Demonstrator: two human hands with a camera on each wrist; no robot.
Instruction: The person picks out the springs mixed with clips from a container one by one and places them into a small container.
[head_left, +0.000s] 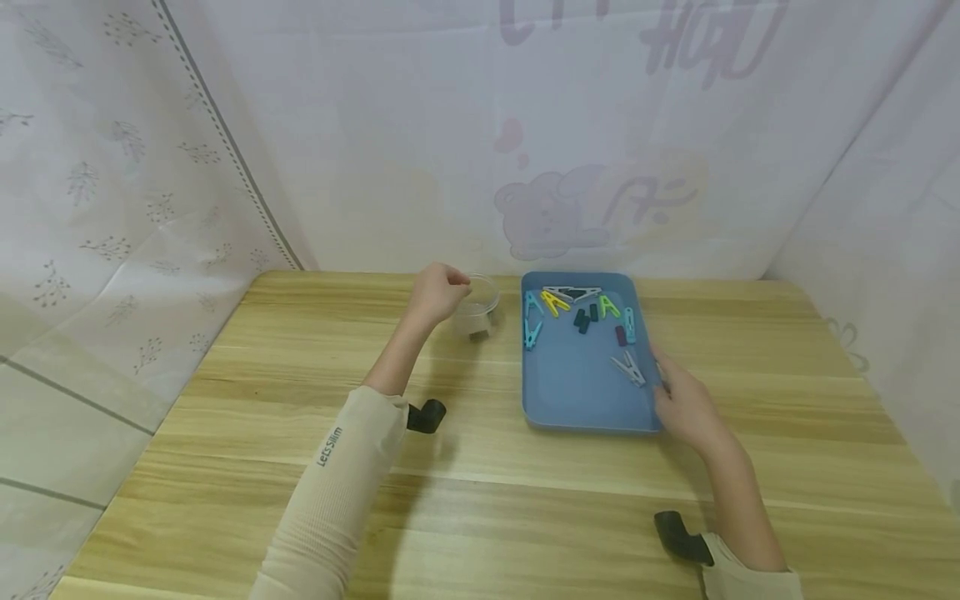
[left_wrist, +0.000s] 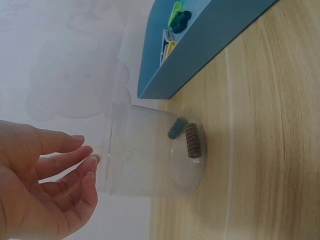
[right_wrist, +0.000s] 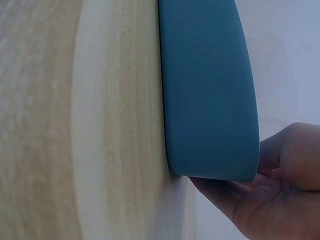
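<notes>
On the wooden table [head_left: 540,492], the clear jar [head_left: 475,308] sat by your loose left hand [head_left: 438,293]; your right hand [head_left: 684,404] gripped the blue tray [head_left: 577,396].

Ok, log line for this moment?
left hand: near mouth of clear jar; right hand: grips blue tray; jar: teal coil, brown coil; tray: clips
</notes>
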